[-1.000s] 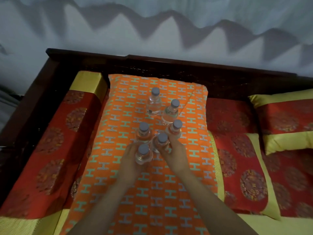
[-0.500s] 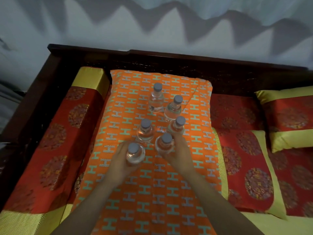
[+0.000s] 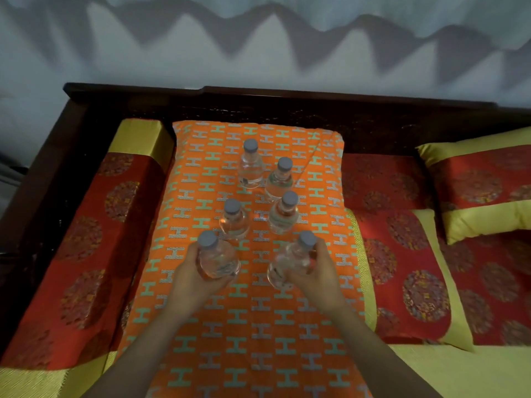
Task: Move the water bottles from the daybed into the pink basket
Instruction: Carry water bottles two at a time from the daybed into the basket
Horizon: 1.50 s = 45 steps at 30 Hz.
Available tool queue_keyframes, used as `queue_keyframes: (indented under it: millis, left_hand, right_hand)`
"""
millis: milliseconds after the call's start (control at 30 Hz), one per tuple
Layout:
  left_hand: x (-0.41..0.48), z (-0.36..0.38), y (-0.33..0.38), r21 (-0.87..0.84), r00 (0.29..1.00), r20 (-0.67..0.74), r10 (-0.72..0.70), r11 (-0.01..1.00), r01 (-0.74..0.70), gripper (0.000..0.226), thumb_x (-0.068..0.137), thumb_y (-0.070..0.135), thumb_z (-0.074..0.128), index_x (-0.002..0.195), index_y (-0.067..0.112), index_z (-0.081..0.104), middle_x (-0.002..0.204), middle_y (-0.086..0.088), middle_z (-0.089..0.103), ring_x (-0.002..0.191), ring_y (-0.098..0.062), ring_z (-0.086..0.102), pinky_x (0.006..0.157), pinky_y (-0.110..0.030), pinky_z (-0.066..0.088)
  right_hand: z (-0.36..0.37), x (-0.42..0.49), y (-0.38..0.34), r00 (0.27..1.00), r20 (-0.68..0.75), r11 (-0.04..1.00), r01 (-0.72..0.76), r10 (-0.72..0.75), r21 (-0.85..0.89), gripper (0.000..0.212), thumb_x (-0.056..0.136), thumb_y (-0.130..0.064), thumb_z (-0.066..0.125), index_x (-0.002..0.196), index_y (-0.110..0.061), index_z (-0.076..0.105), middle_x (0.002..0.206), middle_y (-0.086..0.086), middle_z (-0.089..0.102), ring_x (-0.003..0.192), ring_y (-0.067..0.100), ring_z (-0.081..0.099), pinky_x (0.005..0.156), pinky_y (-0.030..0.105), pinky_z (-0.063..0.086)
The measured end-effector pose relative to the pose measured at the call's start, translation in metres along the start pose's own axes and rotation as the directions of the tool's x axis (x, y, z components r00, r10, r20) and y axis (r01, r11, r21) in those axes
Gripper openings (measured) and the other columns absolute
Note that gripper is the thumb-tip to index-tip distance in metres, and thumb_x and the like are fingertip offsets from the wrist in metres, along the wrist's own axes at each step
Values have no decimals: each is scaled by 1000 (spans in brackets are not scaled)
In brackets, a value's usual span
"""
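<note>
Several clear water bottles with grey caps are on the orange patterned mat (image 3: 201, 173) of the daybed. My left hand (image 3: 195, 278) grips one bottle (image 3: 215, 258) around its body. My right hand (image 3: 319, 271) grips another bottle (image 3: 290, 262), which leans to the right at its cap. Both held bottles are lifted a little toward me. Others stand upright behind them: one (image 3: 234, 221) at centre left, one (image 3: 283, 214) at centre right, one (image 3: 280, 179) further back, and one (image 3: 251, 165) farthest. No pink basket is in view.
A dark wooden backrest (image 3: 287, 110) runs behind the mat. A red and gold bolster (image 3: 109, 214) lies along the left. Red and yellow cushions (image 3: 402, 268) and a pillow (image 3: 477, 173) lie on the right. A pale wall rises behind.
Both hands have closed on a bottle each and drawn apart from the cluster, left bottle to the left, right bottle to the right and toward me. The other bottles have not moved.
</note>
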<state>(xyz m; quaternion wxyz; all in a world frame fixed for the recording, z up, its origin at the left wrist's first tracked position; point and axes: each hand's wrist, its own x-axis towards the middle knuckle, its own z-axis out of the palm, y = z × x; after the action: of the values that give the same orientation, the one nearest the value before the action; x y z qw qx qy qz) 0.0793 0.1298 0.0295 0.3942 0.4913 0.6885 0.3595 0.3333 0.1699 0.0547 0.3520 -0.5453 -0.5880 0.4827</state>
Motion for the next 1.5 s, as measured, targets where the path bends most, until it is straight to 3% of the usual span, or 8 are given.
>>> queue_keyframes:
  millis: [133, 567, 667, 800, 933, 1100, 1300, 1500]
  left_hand:
    - [0, 4, 16, -49, 995, 95, -20, 999, 25, 74, 51, 41, 89, 113, 47, 50, 99, 23, 66, 89, 6, 63, 67, -15, 50]
    - [-15, 82, 142, -145, 898, 335, 286, 957, -251, 75, 48, 34, 93, 108, 54, 53, 94, 32, 67, 77, 15, 60, 63, -6, 45]
    - [-31, 122, 181, -178, 840, 428, 334, 942, -283, 68, 51, 29, 91, 112, 29, 62, 95, 6, 73, 81, -3, 65, 72, -23, 52]
    - [-72, 185, 232, -252, 763, 521, 383, 923, -292, 60, 54, 18, 89, 108, 15, 64, 96, -5, 71, 81, -10, 63, 71, -22, 52]
    - [-118, 251, 272, -287, 733, 564, 381, 922, -258, 58, 47, 22, 89, 100, 26, 66, 93, 7, 75, 82, -5, 68, 66, -18, 53]
    - [-201, 359, 319, -312, 647, 618, 448, 894, -322, 60, 48, 28, 93, 87, 60, 60, 91, 29, 69, 83, 7, 66, 58, -10, 50]
    - [-281, 468, 375, -341, 576, 682, 450, 893, -293, 63, 50, 30, 92, 105, 28, 64, 95, 13, 74, 82, -5, 70, 60, -17, 54]
    - [-322, 561, 421, -328, 495, 735, 464, 881, -340, 63, 47, 35, 92, 104, 29, 65, 96, 3, 74, 83, -13, 72, 68, -29, 59]
  right_hand:
    - [-30, -18, 1, 984, -147, 995, -94, 97, 25, 47, 68, -16, 84, 102, -35, 56, 92, -22, 67, 84, -3, 63, 62, 10, 49]
    - [-150, -106, -28, 886, -438, 979, -75, 153, 191, 42, 69, 0, 80, 104, -19, 67, 97, 4, 72, 90, 20, 67, 79, 34, 53]
    - [-198, -150, -36, 836, -524, 977, -64, 163, 201, 44, 67, -9, 84, 102, -28, 69, 96, 0, 73, 89, 18, 68, 77, 33, 54]
    - [-271, -220, -38, 761, -634, 982, -24, 139, 186, 44, 68, -12, 83, 103, -34, 70, 96, -6, 74, 87, 12, 69, 69, 25, 54]
    - [-337, -289, -37, 685, -719, 988, -4, 114, 154, 38, 68, -17, 84, 99, -35, 72, 94, -11, 74, 85, 4, 67, 66, 20, 54]
    - [-432, -400, -19, 570, -811, 989, -21, 130, 144, 34, 67, -25, 84, 98, -33, 73, 96, -5, 74, 93, 19, 67, 75, 36, 57]
    - [-527, -497, 0, 434, -888, 987, -32, 156, 158, 34, 68, -16, 82, 91, -40, 72, 90, -5, 74, 81, 8, 68, 63, 23, 55]
    - [-604, -549, 32, 346, -913, 976, -55, 215, 209, 38, 68, -14, 82, 94, -39, 70, 89, -11, 73, 79, 3, 68, 57, 17, 52]
